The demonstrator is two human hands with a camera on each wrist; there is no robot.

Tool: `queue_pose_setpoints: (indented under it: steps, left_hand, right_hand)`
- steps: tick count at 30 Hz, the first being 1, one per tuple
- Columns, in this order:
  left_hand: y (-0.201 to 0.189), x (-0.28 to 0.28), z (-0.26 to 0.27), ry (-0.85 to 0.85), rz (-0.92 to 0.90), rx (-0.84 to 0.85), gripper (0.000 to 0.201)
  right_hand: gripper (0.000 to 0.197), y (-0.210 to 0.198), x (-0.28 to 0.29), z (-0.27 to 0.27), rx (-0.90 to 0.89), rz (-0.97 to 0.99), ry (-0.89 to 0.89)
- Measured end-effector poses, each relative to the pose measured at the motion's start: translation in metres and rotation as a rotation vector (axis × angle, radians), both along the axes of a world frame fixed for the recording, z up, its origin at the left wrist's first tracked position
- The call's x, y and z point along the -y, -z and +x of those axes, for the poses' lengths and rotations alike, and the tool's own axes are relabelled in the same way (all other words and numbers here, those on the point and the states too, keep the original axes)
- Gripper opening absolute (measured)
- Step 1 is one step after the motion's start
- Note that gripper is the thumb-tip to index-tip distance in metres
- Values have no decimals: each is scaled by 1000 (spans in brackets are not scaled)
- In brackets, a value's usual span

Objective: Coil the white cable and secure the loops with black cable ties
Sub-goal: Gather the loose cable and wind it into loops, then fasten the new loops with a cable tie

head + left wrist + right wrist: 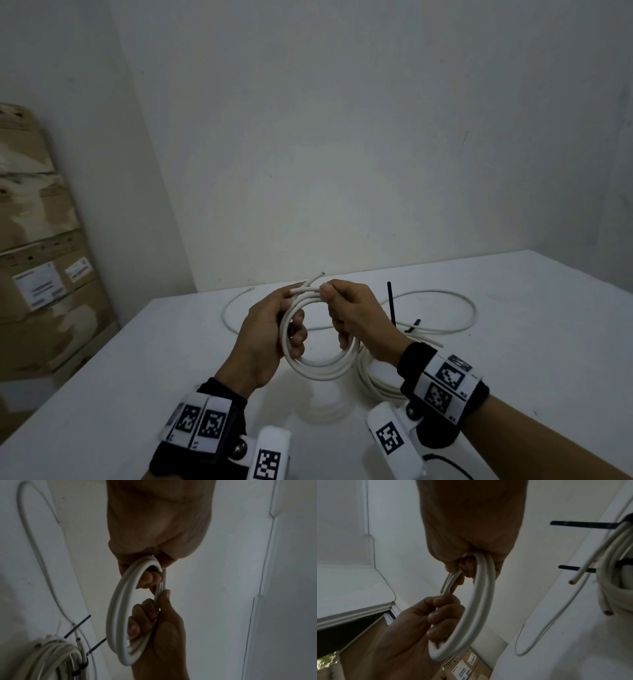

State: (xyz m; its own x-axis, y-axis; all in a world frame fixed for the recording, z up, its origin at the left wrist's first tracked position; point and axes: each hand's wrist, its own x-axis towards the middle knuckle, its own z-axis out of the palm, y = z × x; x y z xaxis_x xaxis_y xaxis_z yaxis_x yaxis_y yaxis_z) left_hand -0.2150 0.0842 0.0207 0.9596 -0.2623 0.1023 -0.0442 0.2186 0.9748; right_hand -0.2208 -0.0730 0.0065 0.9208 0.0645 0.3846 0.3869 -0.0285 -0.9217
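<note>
A small coil of white cable (320, 365) hangs upright above the white table (154, 387), held between both hands. My left hand (291, 317) grips its left side, fingers curled through the loops and thumb on top. My right hand (337, 315) pinches the top right, where two cut ends (310, 284) stick out. The left wrist view shows the coil (118, 615) under the left hand (150, 574). In the right wrist view the right hand (467, 566) holds the coil (481, 601). A black cable tie (391, 303) stands up behind my right hand.
A second white coil (375, 385), bound with black ties (582, 524), lies on the table under my right wrist. Loose white cable (445, 294) curves across the table behind the hands. Cardboard boxes (41, 257) are stacked at the left against the wall.
</note>
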Motion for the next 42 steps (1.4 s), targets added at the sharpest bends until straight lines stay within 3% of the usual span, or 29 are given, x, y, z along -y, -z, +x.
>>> queue_pose_setpoints:
  steps: [3,7,11,14,16,19,22,27,30,37,42]
  left_hand:
    - [2,1,-2,-44,108,69,41]
    - [3,3,-4,-52,70,0,42]
    - [1,7,-5,-176,83,-16,31]
    - [-1,5,-6,-205,40,-25,26]
    - [-2,3,-5,-230,44,-14,24]
    - [0,1,-4,-257,91,-3,17]
    - [1,-2,-3,-263,88,-63,15]
    - [0,-5,-1,-260,33,-76,11]
    - [0,-10,0,-202,59,-44,20]
    - [-24,-39,3,109,383,-129,42]
    - [-34,-67,14,206,477,-185,43]
  right_hand:
    - [31,0,0,2,-10,-104,-4]
    - [36,1,-4,2,-15,-196,50]
    - [23,-2,-11,0,42,-324,150]
    - [47,2,-12,2,167,-319,142]
    - [46,6,-13,5,295,-495,187]
    - [36,6,-9,10,526,-844,399]
    - [43,3,-8,14,707,-1137,467]
    - [36,-1,-11,15,691,-1102,386]
    - [25,-5,-12,15,598,-1055,335]
    - [20,-14,-26,16,483,-1161,208]
    - [14,-22,-47,20,504,-1252,124]
